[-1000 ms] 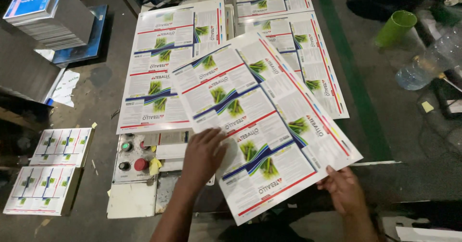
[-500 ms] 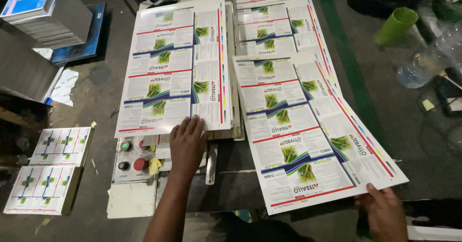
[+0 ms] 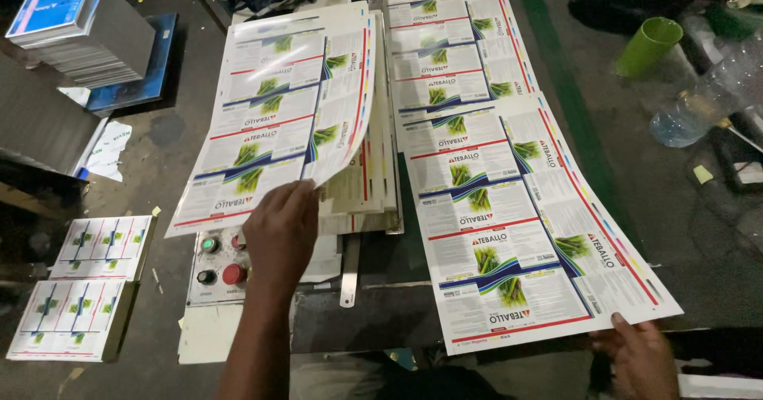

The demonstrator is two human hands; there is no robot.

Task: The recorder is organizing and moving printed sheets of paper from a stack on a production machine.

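From the head camera, looking down, your left hand (image 3: 280, 227) is pinching the near edge of the top sheet (image 3: 278, 114) on the left pile (image 3: 373, 185). Your fingers are closed on the paper, and the sheet is lifted and curled up, so its near right corner hangs above the pile. Your right hand (image 3: 640, 356) holds the near corner of another big printed sheet (image 3: 509, 233). That one lies long and slanted over the right part of the bench (image 3: 381, 320), and its near end sticks out past the near edge. The thumb is on top of the paper and the other fingers look tucked under it. It looks like one sheet is already over on the right and the next one is just being picked up. The left pile still has many sheets in it, so I think a lot is left to move. More printed sheets (image 3: 445, 42) lie toward the far edge. A box with red and green buttons (image 3: 218, 263) sits just beside your left hand. A green cup (image 3: 648, 46) and a clear bottle (image 3: 699, 98) stand off at the far right.
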